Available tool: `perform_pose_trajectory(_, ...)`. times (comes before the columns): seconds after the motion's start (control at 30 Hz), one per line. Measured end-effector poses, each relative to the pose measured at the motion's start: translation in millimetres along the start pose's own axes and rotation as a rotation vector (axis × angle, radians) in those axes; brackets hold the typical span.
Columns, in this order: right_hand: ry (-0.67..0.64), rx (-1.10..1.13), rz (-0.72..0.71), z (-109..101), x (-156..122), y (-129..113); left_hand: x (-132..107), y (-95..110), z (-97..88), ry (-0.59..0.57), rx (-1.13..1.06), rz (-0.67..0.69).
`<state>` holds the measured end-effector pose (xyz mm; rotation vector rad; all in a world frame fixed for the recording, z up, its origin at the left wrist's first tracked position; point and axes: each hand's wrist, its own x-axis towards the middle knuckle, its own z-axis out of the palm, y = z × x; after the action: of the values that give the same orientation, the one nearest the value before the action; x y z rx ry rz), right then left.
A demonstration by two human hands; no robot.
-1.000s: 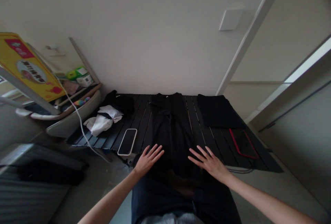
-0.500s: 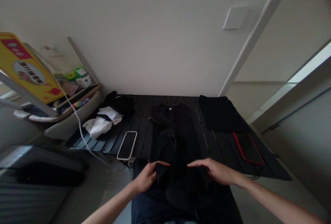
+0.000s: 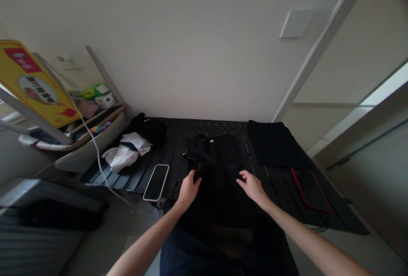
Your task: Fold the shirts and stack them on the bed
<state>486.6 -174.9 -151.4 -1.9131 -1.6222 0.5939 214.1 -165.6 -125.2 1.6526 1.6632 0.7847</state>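
A black garment [image 3: 214, 169] lies lengthwise down the middle of a low black slatted table [image 3: 178, 140], its near end hanging toward my lap. My left hand [image 3: 188, 190] grips the folded near edge of the garment on its left side, fingers curled over the cloth. On the right side my right hand [image 3: 251, 186] pinches the same folded edge. Both hands hold the fold about halfway up the garment.
A phone [image 3: 156, 182] in a pale case lies left of the garment. White and dark clothes [image 3: 127, 150] are heaped at the far left. A folded black cloth [image 3: 270, 142] and a red-edged tablet [image 3: 310, 191] lie on the right. A white cable [image 3: 95, 148] hangs beside a cluttered shelf.
My hands went from lying flat and spread on the garment to gripping its near end, then carried that end away from me, folding it over the middle.
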Motion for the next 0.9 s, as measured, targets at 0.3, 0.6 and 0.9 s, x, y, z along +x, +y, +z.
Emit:
perform_pose_trajectory(0.3,0.173,-0.018,-0.153,-60.3,105.8,-70.8,106.8,68.5,-41.3,0.251,-0.048,0.16)
perform_pose_trajectory(0.6,0.09,-0.344,-0.015,31.5,107.9,-47.8,126.1,25.9,25.4,0.191,0.415,-0.048)
perform_pose_trajectory(0.9,0.245,-0.577,0.088,68.6,80.3,-21.4,90.3,6.2,50.5,0.321,0.67,-0.092)
